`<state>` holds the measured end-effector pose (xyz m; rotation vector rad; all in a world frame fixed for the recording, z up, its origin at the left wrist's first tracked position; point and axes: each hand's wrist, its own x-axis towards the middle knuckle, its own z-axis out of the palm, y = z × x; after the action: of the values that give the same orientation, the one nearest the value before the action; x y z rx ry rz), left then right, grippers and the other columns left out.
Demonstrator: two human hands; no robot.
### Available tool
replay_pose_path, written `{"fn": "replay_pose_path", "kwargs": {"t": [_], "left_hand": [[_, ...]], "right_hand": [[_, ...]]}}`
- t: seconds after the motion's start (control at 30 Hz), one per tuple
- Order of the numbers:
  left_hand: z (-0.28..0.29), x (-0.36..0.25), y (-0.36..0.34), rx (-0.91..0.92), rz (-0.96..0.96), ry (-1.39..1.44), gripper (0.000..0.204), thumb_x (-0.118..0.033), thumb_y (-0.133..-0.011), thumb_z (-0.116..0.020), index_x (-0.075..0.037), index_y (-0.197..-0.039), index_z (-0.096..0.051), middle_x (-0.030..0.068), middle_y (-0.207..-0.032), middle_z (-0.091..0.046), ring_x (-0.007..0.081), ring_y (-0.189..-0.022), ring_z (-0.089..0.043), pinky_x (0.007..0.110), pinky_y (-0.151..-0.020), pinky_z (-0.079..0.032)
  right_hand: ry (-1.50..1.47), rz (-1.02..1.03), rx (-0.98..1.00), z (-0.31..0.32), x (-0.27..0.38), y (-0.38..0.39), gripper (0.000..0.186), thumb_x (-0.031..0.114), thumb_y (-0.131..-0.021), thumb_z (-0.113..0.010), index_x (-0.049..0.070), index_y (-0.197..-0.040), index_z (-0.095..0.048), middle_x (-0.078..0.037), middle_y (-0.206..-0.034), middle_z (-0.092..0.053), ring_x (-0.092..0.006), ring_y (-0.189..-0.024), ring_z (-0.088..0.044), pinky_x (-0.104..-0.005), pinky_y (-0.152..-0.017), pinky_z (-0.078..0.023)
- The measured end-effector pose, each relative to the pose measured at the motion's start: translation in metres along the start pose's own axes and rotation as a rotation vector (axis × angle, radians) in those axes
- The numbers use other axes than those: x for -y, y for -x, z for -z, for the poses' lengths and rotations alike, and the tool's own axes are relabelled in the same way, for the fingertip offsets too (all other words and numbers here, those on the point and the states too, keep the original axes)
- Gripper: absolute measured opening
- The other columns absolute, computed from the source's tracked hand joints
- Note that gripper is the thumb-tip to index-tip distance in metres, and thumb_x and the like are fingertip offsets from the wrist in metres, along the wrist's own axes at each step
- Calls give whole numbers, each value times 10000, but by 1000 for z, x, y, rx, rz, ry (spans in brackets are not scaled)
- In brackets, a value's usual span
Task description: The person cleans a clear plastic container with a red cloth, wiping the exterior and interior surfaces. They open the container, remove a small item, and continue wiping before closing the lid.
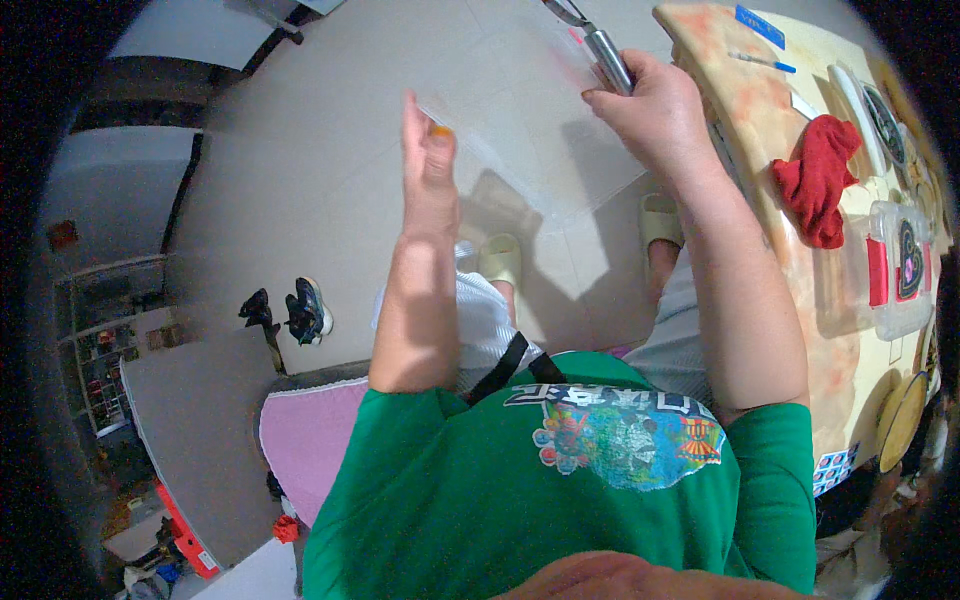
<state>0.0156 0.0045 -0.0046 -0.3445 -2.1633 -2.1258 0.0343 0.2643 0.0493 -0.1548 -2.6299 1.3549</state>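
1. Clear plastic sheet (540, 150) is held up in the air above the tiled floor (320, 180), in front of the seated person, left of the table (760, 130). It is stretched between both hands.
2. Left hand (428, 165) is pinched narrow on the sheet's left edge, fingers pointing up; something small and orange shows at the fingertips, too small to identify.
3. Right hand (650, 110) is closed around a metal-handled tool (607, 55) at the sheet's upper right corner. The tip is cut off by the frame edge, so blade or scissors cannot be told.
4. Progress, as a judgement: the tool is placed at the sheet's edge, but no cut line or separated piece is visible. Work on the sheet looks barely started, with most left to do.
5. On the table: red cloth (818, 180), clear plastic box (900, 265) with a heart-shaped item inside, blue pen (762, 62). None are touched.
6. Sandalled feet (500, 260) are seen through and below the sheet.
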Motion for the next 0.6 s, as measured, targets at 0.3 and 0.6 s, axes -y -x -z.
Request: {"fn": "replay_pose_path", "kwargs": {"t": [0.3, 0.6], "left_hand": [[1, -30, -1, 201, 99, -120, 851, -406, -925, -701, -15, -1556, -286, 163, -1379, -559, 271, -1294, -527, 432, -1129, -380], [-11, -7, 3, 184, -80, -370, 873, -274, -854, -787, 15, -1535, -323, 108, -1308, -566, 218, -1200, -541, 369, -1091, -401]], "right_hand": [[138, 153, 120, -8, -14, -2, 250, 164, -826, -757, 47, -1043, -713, -69, -750, -642, -172, -696, -603, -326, -679, -496], [11, 188, 263, -24, -28, -5, 249, 148, -834, -765, 25, -1043, -711, -30, -738, -636, -99, -702, -566, -290, -668, -486]]}}
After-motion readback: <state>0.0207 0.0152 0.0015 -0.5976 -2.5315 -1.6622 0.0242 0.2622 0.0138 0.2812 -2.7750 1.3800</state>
